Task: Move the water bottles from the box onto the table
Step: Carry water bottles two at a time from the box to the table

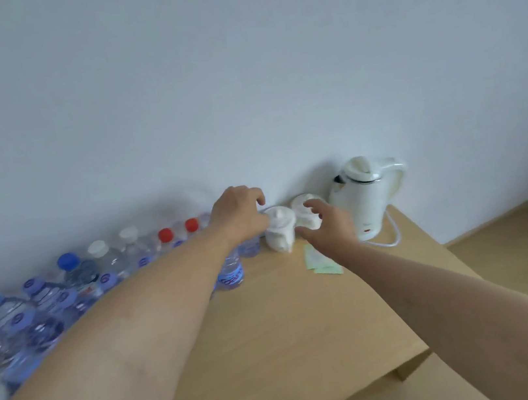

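Several water bottles (73, 283) with purple, blue, white and red caps stand in rows along the wall on the left part of the wooden table (290, 315). My left hand (239, 215) reaches to the right end of the row, fingers curled down over the top of a water bottle (250, 247) whose cap is hidden under the hand. Another bottle (231, 275) stands below my wrist. My right hand (326, 223) holds a white lidded cup (308, 217) between finger and thumb. The box is out of view.
A second white lidded cup (280, 228) stands between my hands, touching the held bottle's side. A white electric kettle (366, 196) with its cord stands at the back right corner. Green paper sachets (321, 259) lie in front of the cups. The table's right edge drops to the floor.
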Available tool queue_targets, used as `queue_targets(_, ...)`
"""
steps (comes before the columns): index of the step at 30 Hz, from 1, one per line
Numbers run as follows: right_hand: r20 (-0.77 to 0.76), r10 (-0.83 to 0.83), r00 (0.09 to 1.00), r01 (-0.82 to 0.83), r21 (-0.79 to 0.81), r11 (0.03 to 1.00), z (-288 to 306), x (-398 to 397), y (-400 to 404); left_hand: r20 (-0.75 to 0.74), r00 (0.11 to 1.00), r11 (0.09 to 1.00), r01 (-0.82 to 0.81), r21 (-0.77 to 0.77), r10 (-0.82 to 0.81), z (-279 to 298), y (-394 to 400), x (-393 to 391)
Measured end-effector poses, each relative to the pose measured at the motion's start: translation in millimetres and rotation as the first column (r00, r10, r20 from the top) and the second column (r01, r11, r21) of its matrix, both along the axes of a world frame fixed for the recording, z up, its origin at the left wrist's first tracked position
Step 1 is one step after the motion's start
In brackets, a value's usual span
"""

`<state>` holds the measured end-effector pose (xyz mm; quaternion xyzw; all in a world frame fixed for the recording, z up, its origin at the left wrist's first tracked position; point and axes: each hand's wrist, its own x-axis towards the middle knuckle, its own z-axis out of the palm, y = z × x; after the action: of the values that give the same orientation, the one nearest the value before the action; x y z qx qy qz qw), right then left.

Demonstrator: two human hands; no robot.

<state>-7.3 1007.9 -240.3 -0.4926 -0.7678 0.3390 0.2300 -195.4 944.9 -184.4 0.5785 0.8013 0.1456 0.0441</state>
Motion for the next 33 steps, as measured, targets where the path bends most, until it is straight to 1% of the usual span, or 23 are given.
queue_targets(3, 0.088, -0.111, 0.990, 0.105, 0.072, 0.992, 4, 86, 16, 0.016, 0.992, 0.992, 0.127, -0.012, -0.126, 0, 41, 76)
queue_targets(6, 0.189, -0.230, 0.955, 0.214, 0.100, 0.972, 5, 176, 27, 0.012, 0.956, 0.955, 0.293, -0.047, -0.292, -6, 79, 167)
queue_targets(9, 0.257, -0.389, 0.885, 0.366, 0.134, 0.921, 7, 267, 26, 0.028, 0.887, 0.884, 0.462, -0.076, -0.461, -12, 106, 265)
queue_targets(13, 0.338, -0.570, 0.749, 0.564, 0.128, 0.816, 9, 395, 2, 0.023, 0.754, 0.746, 0.654, -0.122, -0.657, -15, 126, 401)
queue_targets(15, 0.366, -0.655, 0.661, 0.665, 0.117, 0.738, 8, 454, -16, 0.024, 0.671, 0.663, 0.737, -0.131, -0.741, -17, 127, 466)
queue_targets(18, 0.398, -0.754, 0.522, 0.790, 0.107, 0.604, 5, 532, -52, 0.046, 0.521, 0.506, 0.843, -0.183, -0.852, -26, 117, 560)
queue_targets(24, 0.414, -0.871, 0.266, 0.947, 0.056, 0.316, -12, 640, -114, 0.098, 0.246, 0.217, 0.947, -0.235, -0.964, -46, 88, 715)
queue_targets(26, 0.445, -0.877, 0.184, 0.972, 0.052, 0.230, -20, 666, -129, 0.105, 0.144, 0.115, 0.963, -0.242, -0.984, -53, 80, 760)
queue_targets(29, 0.522, -0.848, 0.090, 0.994, 0.013, 0.113, -36, 706, -147, 0.123, 0.010, -0.021, 0.968, -0.251, -0.992, -70, 74, 825)
queue_targets(33, 0.593, -0.804, -0.031, 0.998, -0.028, -0.060, -52, 762, -157, 0.189, -0.114, -0.162, 0.952, -0.259, -0.975, -89, 75, 905)
